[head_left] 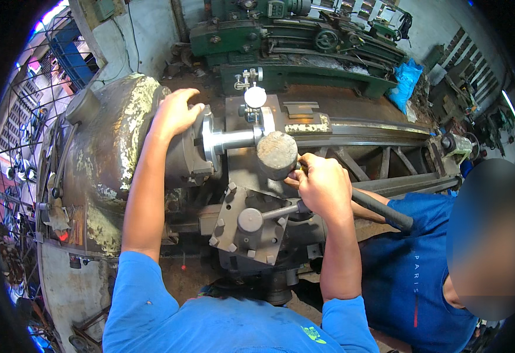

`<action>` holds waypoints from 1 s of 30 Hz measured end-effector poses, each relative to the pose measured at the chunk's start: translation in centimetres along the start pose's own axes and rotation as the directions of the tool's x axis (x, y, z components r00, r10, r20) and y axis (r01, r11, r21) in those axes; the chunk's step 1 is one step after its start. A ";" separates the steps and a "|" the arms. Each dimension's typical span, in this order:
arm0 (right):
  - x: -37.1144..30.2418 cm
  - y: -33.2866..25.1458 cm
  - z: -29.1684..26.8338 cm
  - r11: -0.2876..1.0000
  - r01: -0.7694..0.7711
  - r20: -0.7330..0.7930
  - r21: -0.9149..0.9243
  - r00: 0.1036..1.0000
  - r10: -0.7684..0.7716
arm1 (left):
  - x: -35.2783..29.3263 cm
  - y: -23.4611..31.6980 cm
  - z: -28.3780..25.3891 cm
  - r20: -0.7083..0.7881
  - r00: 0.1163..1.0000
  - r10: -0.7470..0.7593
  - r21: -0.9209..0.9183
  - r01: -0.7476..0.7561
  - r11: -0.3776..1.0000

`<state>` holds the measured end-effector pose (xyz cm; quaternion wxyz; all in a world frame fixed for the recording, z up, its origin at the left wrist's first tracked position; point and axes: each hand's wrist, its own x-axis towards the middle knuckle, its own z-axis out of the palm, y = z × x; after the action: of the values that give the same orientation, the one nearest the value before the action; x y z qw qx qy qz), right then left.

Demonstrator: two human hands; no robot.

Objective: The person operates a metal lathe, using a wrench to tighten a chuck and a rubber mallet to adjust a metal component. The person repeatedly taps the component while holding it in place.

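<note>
My left hand (178, 113) rests on top of the lathe chuck (188, 156), its fingers stretched and thumb apart. Clamped in the chuck is a shiny flanged metal shaft (238, 139). My right hand (326, 183) is wrapped round the handle of a hammer (277, 154). Its round, worn head sits in front of the shaft's right end; whether they touch I cannot tell. The dark handle runs rightward past my wrist. Beyond the shaft stands a dial indicator (256, 97) with a white face. Below the hammer is a square tool post (248, 238) with a clamping lever (250, 220).
A person in a dark blue shirt (398, 265) stands close at right, one forearm reaching behind my right hand. The lathe bed (381, 132) extends rightward to the tailstock (458, 143). A green lathe (304, 41) and a blue bag (406, 85) are at the back.
</note>
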<state>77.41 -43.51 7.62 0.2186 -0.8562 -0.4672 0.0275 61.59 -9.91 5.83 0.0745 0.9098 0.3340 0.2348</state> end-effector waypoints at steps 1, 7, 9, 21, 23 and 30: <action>0.0 0.0 0.0 1.000 0.004 0.004 0.003 1.000 -0.004 | 0.0 0.0 0.0 0.079 0.997 -0.012 0.039 0.009 0.999; -0.1 0.3 0.3 0.999 0.019 -0.035 0.033 0.999 -0.018 | -1.4 0.6 0.2 0.222 0.972 -0.073 0.132 0.045 0.990; 0.0 0.4 0.4 0.997 0.063 -0.056 0.050 0.997 -0.060 | -1.5 0.7 0.1 0.225 0.971 -0.078 0.136 0.048 0.990; -0.1 0.1 0.2 1.000 0.006 -0.019 0.023 1.000 -0.005 | -2.4 0.7 0.7 0.178 0.980 -0.086 0.154 0.058 0.986; -0.1 0.1 0.2 0.999 0.030 -0.025 0.035 0.999 -0.029 | -2.5 0.7 0.8 0.168 0.982 -0.089 0.161 0.062 0.985; 0.6 0.4 -1.1 0.970 -0.002 0.024 0.244 1.000 -0.004 | -3.2 1.0 1.0 0.108 0.992 -0.067 0.190 0.045 0.981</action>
<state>78.33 -43.61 8.55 0.3165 -0.8224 -0.4632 0.0948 60.53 -12.68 4.05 0.0144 0.9149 0.3753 0.1479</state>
